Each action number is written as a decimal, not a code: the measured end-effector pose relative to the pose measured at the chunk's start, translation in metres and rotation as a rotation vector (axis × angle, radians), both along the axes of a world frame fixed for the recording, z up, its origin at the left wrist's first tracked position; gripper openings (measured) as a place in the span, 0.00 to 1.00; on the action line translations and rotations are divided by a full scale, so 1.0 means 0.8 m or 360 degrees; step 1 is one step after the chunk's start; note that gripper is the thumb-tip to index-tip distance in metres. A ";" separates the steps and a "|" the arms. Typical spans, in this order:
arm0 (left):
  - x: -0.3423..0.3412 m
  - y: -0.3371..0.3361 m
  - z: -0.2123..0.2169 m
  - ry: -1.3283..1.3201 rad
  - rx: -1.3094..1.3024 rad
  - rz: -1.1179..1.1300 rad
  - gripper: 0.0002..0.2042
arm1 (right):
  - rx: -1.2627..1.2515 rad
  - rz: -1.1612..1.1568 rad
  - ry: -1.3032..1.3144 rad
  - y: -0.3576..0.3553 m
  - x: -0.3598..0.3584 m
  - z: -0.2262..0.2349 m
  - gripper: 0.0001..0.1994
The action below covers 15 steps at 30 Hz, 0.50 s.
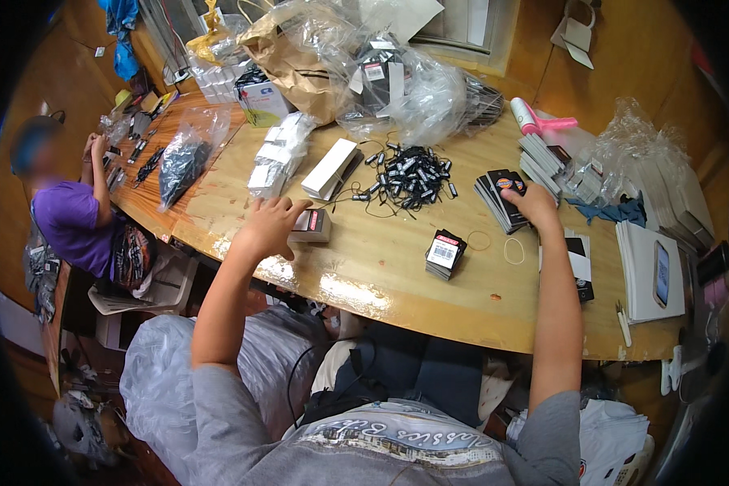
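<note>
My left hand [269, 227] is spread, its fingers reaching over the end of a short stack of cards [319, 227] with a red and white label on top. Whether the fingertips touch that stack cannot be told. On the right, my right hand [536, 206] closes on the fanned stack of black cards [496, 200], thumb on the top card; how many cards it grips is hidden. Between the hands, nearer me, lies a small stack of black tags [444, 254] with a barcode label. Behind it is a heap of black cords with small tabs [411, 176].
Two rubber bands [513, 251] lie by my right forearm. At the right are a phone [662, 274] on white boxes [630, 283] and a pair of tweezers [623, 324]. Plastic bags [429, 97] and a paper bag [296, 61] crowd the back. Another person [69, 194] sits at the left.
</note>
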<state>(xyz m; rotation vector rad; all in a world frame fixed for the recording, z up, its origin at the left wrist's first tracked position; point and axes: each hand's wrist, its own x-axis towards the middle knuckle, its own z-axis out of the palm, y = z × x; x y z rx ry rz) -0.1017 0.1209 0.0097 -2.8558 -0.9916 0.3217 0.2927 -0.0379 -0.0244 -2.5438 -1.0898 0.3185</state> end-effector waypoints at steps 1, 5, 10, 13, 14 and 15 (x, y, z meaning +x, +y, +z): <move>0.001 -0.012 0.011 -0.0086 0.0059 -0.0030 0.42 | -0.0003 0.0007 -0.0111 0.000 -0.015 0.003 0.32; 0.031 -0.063 0.050 -0.0388 0.0143 -0.0222 0.44 | 0.0234 0.0009 -0.0427 0.001 -0.035 -0.012 0.29; 0.056 -0.087 0.047 -0.0608 -0.0001 -0.0348 0.39 | 0.0154 -0.0056 -0.0288 0.002 -0.013 0.001 0.21; 0.057 -0.088 0.038 -0.0647 -0.0019 -0.0320 0.36 | 0.0014 -0.0066 -0.0474 -0.015 0.015 -0.003 0.14; 0.057 -0.089 0.036 -0.0649 -0.0025 -0.0317 0.35 | -0.0186 -0.0066 -0.0353 -0.018 0.011 0.010 0.14; 0.056 -0.089 0.035 -0.0651 -0.0032 -0.0313 0.35 | -0.0195 -0.0013 -0.0349 -0.019 0.017 0.006 0.15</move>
